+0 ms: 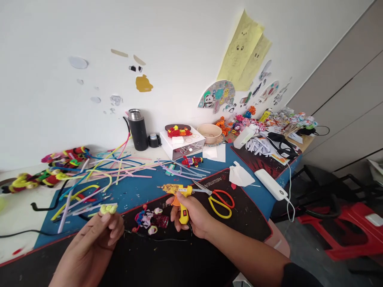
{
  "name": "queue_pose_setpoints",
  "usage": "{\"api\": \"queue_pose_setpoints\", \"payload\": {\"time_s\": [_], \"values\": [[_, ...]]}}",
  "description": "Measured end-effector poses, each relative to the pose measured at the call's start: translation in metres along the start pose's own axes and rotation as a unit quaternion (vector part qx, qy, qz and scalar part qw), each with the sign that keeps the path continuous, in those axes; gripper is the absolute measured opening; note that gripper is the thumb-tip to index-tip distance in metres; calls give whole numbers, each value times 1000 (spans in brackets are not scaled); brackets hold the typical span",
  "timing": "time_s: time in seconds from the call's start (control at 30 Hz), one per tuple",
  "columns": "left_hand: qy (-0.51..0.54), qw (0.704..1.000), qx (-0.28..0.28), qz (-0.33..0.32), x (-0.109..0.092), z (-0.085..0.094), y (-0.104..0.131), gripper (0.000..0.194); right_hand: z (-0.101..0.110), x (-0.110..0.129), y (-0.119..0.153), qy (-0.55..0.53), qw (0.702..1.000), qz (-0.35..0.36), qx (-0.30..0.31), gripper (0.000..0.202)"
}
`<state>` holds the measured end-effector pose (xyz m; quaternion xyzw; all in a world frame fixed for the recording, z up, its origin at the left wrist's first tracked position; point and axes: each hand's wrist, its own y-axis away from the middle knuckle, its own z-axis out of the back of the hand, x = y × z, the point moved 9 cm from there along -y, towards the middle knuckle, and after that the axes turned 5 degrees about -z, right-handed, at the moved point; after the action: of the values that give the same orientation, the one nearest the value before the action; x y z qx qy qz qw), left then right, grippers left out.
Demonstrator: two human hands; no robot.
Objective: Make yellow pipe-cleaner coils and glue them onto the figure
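Note:
My left hand (pixel 97 235) pinches a small pale-yellow coil of pipe cleaner (pixel 108 209) above the black mat. In my right hand (pixel 194 213) is a yellow hot glue gun (pixel 184 205), its stained nozzle pointing left and my fingers wrapped round the handle near the orange trigger. Between the two hands a small pipe-cleaner doll (pixel 151 220) in purple, white and dark red lies on the mat. Scissors (pixel 220 201) with one red and one yellow handle rest just beyond my right hand, partly behind the glue gun.
Loose pipe cleaners (pixel 119 171) spread over the blue mat at the left, with finished dolls (pixel 60 169) beside them. A black thermos (pixel 137 129), a white box (pixel 183 143) and a round bowl (pixel 209 133) stand along the wall. A white power bank (pixel 271 184) lies at the right edge.

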<state>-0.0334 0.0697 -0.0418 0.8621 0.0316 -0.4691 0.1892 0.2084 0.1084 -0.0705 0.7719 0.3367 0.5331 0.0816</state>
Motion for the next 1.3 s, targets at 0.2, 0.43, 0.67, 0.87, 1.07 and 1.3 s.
{"api": "queue_pose_setpoints", "payload": {"time_s": [0.2,0.43,0.67,0.87,1.07,1.3], "values": [[-25,999,-21,3,0,-2,2,49,4,-4,-2,-12,999,-38,19,74],[-56,997,-45,4,-6,-9,7,58,6,-2,2,59,995,-74,35,72],[-40,998,-48,0,-8,-10,9,58,16,7,9,165,982,-91,19,53],[-18,999,-18,-25,-10,-16,9,53,43,13,13,312,947,-60,-46,60],[-29,999,-38,-17,-13,-29,17,62,65,15,24,279,952,43,-122,69],[-19,999,-38,-6,-4,-55,33,61,17,11,27,222,967,123,-38,51]]}}
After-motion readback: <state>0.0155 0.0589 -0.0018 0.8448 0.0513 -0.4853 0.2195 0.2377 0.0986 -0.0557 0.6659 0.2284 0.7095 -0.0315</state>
